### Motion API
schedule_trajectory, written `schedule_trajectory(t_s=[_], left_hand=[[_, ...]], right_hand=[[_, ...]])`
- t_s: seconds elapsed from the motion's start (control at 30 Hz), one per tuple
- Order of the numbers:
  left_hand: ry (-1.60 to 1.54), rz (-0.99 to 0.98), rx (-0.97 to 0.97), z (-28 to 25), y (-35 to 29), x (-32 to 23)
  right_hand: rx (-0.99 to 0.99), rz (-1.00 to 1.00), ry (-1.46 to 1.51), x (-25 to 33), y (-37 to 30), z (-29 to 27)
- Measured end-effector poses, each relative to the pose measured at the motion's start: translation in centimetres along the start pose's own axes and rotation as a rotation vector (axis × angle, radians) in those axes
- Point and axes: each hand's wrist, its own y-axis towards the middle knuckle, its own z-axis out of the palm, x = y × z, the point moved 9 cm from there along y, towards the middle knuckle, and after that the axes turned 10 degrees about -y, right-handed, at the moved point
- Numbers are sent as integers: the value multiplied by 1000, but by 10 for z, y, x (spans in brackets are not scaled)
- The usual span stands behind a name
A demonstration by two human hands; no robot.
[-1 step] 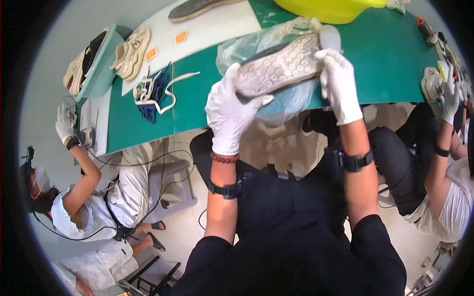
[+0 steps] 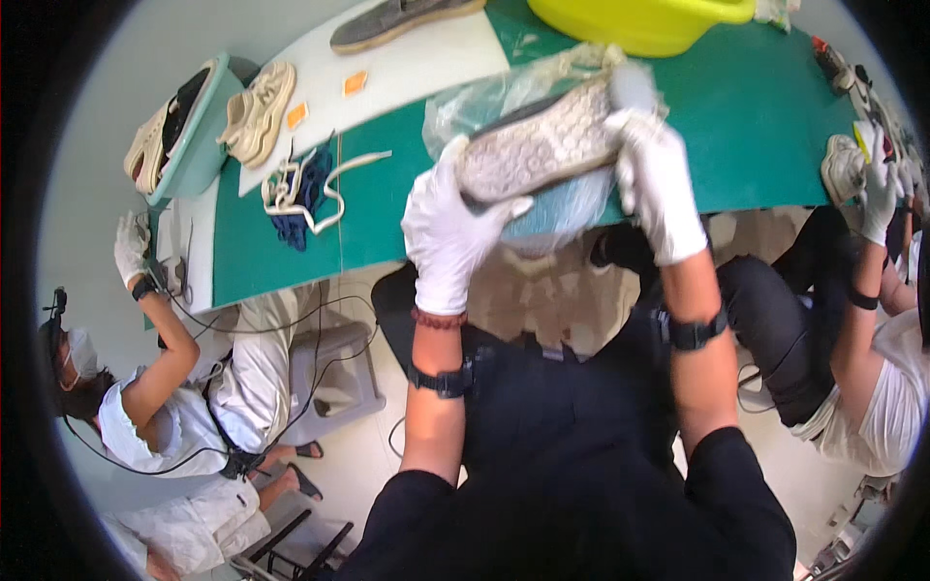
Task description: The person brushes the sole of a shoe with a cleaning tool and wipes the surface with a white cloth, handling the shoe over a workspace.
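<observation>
A shoe [image 2: 538, 145] is held above the table's near edge, its pale, dirt-stained sole with ring-shaped studs turned up toward me. My left hand [image 2: 448, 218], in a white glove, grips one end, the thumb along the near side. Closed at the shoe's other end is my white-gloved right hand [image 2: 654, 179]. From its fingers sticks out a pale grey tool with a rounded end [image 2: 634, 89], blurred; its kind I cannot make out. Crumpled clear plastic [image 2: 465, 114] lies behind and under the shoe.
On the green table [image 2: 746, 126] are a yellow basin [image 2: 649, 24], a grey shoe [image 2: 397, 24] on a white board, a beige shoe [image 2: 257, 114], laces with dark blue cloth [image 2: 305, 194] and a teal basin [image 2: 199, 145] holding shoes. People sit at both sides.
My right hand and the grey tool have shifted slightly left, blurred by motion. The shoe has also moved a little left; my left hand keeps its grip.
</observation>
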Motion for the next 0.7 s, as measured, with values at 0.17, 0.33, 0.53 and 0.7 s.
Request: schedule_trajectory(t_s=[0.17, 0.33, 0.53, 0.7], left_hand=[[-18, -1, 14, 3, 3, 2], [-76, 59, -29, -1, 7, -6], [-50, 4, 27, 3, -3, 4], [-19, 9, 7, 0, 2, -1]], right_hand=[[261, -12, 22, -10, -29, 27], [29, -38, 29, 14, 32, -12], [218, 31, -23, -14, -25, 4], [-19, -23, 106, 2, 41, -36]])
